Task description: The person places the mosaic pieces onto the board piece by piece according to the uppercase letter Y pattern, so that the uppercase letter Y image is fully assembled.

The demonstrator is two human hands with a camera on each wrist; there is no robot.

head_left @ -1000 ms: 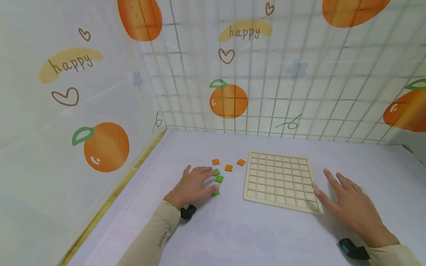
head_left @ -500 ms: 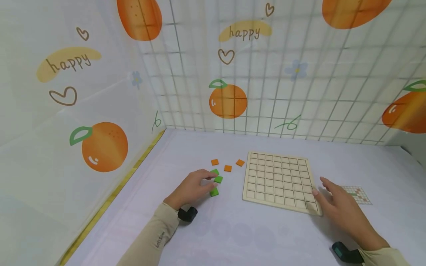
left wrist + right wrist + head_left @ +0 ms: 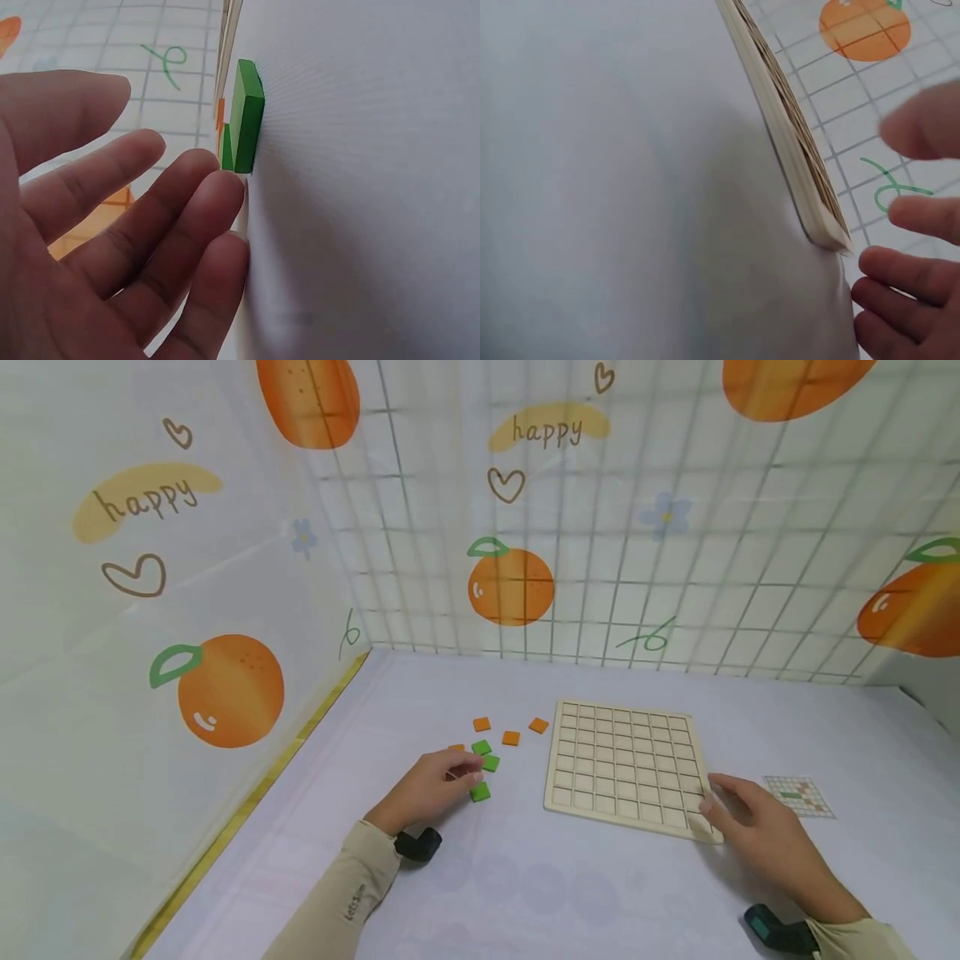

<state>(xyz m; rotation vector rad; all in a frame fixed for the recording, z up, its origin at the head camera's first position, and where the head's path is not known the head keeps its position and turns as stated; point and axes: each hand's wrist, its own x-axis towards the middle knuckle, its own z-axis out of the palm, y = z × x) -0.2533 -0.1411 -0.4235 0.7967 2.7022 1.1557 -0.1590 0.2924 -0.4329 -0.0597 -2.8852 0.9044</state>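
while the left hand (image 3: 435,785) lies relaxed, fingertips touching the green tiles (image 3: 483,766), the right hand (image 3: 753,831), holding nothing, sits at the grid board (image 3: 626,764) corner.

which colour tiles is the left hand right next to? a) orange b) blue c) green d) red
c: in the head view the left hand has its fingertips among the green tiles, and the left wrist view shows a green tile just off the fingertips; the orange tiles lie farther back.
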